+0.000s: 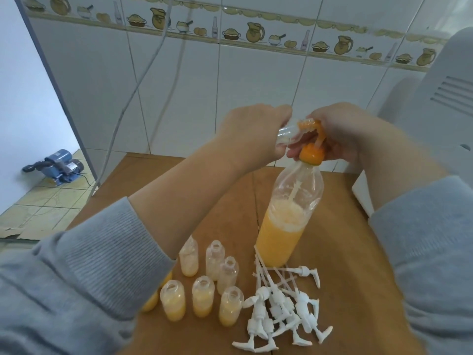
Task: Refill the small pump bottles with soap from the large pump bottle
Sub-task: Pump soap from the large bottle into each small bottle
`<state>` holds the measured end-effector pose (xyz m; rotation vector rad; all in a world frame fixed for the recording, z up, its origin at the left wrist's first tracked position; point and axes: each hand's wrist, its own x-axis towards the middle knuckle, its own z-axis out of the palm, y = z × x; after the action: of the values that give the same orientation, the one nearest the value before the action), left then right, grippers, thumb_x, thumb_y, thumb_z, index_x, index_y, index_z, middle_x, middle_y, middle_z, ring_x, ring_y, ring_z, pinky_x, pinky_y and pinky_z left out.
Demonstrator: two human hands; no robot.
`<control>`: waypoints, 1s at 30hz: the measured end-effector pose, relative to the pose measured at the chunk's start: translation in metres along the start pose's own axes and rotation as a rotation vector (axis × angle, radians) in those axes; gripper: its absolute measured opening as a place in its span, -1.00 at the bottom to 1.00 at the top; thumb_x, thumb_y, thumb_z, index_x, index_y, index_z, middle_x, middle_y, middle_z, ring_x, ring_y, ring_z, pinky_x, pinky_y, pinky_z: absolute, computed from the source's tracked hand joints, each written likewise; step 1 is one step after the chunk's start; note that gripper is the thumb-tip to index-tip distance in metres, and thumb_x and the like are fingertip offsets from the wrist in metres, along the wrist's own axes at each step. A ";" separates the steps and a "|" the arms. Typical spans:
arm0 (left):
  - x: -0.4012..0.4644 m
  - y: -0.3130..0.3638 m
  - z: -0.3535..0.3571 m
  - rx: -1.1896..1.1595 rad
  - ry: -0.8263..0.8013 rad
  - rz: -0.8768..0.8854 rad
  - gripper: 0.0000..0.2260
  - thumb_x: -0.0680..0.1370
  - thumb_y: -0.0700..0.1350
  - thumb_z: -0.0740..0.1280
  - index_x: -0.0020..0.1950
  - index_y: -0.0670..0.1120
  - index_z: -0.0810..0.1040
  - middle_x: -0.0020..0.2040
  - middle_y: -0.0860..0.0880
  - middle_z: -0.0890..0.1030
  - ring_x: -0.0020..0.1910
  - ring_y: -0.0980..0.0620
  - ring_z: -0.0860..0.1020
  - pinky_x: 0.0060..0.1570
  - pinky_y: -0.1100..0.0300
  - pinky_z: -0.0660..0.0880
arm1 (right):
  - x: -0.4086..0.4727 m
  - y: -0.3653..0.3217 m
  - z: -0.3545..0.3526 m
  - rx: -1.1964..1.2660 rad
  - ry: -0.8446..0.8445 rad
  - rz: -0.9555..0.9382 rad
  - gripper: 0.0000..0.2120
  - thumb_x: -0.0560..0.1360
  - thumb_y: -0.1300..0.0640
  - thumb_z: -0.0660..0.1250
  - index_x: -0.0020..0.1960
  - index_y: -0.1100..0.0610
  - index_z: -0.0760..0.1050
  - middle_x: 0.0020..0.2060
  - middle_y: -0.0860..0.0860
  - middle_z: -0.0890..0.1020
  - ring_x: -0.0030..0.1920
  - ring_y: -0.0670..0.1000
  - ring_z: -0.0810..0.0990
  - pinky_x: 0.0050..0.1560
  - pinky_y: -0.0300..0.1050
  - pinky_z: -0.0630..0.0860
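Note:
A large clear bottle (289, 216), about half full of orange soap, stands on the brown table (345, 265). Its orange pump head (311, 152) is gripped by my right hand (340, 134). My left hand (256, 131) holds a small clear bottle (286, 133) tilted on its side, its mouth at the pump's spout. Several small open bottles (202, 298), partly filled with orange soap, stand in front near my left sleeve. A heap of white pump tops (281, 311) lies to their right.
A white tiled wall with a decorated border rises behind the table. A white appliance (440, 98) stands at the right. On the tiled floor at the left sits a blue water pump (60, 165), and cables hang down the wall.

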<state>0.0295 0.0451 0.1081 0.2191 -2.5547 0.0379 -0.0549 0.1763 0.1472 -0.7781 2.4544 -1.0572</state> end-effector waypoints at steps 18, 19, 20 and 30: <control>0.001 0.000 0.009 -0.029 -0.049 -0.023 -0.82 0.50 -0.08 0.27 -0.05 -0.01 0.26 -0.30 0.07 0.32 -0.24 -0.01 0.41 -0.32 0.15 0.30 | 0.001 -0.011 0.020 0.037 0.174 0.063 -0.70 0.62 0.25 0.09 -0.28 0.16 0.35 -0.19 0.14 0.62 -0.16 0.12 0.60 -0.06 -0.09 0.58; -0.001 0.000 0.011 -0.035 -0.069 -0.024 -0.82 0.49 -0.09 0.27 -0.06 0.00 0.26 -0.31 0.07 0.31 -0.24 -0.01 0.41 -0.34 0.16 0.28 | 0.002 -0.010 0.023 0.040 0.209 0.073 -0.71 0.61 0.26 0.12 -0.29 0.16 0.34 -0.20 0.16 0.59 -0.20 0.13 0.57 -0.10 -0.23 0.56; -0.002 -0.001 0.013 -0.039 -0.086 -0.024 -0.82 0.49 -0.09 0.27 -0.07 0.00 0.26 -0.32 0.07 0.30 -0.25 -0.01 0.40 -0.38 0.18 0.25 | 0.003 -0.008 0.025 0.035 0.237 0.074 -0.76 0.60 0.25 0.14 -0.25 0.19 0.35 -0.24 0.14 0.55 -0.29 0.08 0.51 -0.24 -0.33 0.50; 0.002 0.002 -0.001 -0.021 -0.010 -0.004 -0.80 0.51 -0.10 0.26 -0.06 0.02 0.21 -0.32 0.08 0.27 -0.24 0.03 0.37 -0.44 0.22 0.16 | 0.002 -0.004 0.014 0.165 0.129 -0.072 -0.67 0.64 0.06 0.07 0.02 0.24 0.53 -0.30 0.04 0.65 -0.28 0.01 0.64 -0.16 -0.17 0.54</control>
<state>0.0285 0.0468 0.1100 0.2164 -2.5631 0.0093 -0.0478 0.1655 0.1409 -0.7716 2.4203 -1.3571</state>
